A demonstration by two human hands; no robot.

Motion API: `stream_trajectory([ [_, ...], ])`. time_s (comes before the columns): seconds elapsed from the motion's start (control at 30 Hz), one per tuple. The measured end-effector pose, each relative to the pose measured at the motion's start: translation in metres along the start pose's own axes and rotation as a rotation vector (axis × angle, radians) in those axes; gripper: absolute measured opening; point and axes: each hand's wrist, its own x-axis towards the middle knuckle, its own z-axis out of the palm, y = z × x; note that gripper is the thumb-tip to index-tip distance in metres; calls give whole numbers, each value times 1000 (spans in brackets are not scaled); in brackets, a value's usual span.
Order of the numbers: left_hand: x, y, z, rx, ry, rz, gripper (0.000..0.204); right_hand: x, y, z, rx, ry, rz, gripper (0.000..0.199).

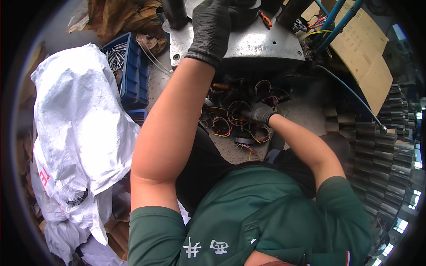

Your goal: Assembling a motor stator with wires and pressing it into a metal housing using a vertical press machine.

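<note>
My left hand [208,35], in a dark grey knitted glove, reaches up over a metal machine plate [248,55]. Its fingers run into the dark machine parts at the top edge, so their grip is hidden. Lower down, my right hand [262,112], gloved alike, is among several ring-shaped motor stators with coloured wires. Its fingers close on the right edge of one motor stator [238,111], partly lost in shadow. Nearer to me lie further stators, one of them a grey ring [244,141] with red and yellow leads.
Orange-handled pliers [266,19] rest on the machine plate. On the left stand a blue crate [133,73] of metal pins and a large white woven sack [82,119]. At the right are cardboard [361,53], a thin metal rod [353,93] and stacked metal parts [377,164].
</note>
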Motion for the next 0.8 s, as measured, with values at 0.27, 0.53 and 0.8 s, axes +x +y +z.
stream_trajectory([
  [0.27,-12,-7,7,412,-162,125,37,-1,-7,16,39,156,273,61],
  [0.53,-54,-2,3,905,-477,31,61,-74,-81,-151,-14,385,70,61],
  [0.8,-89,-33,32,833,-620,-308,71,-121,-101,-192,475,883,-205,54],
])
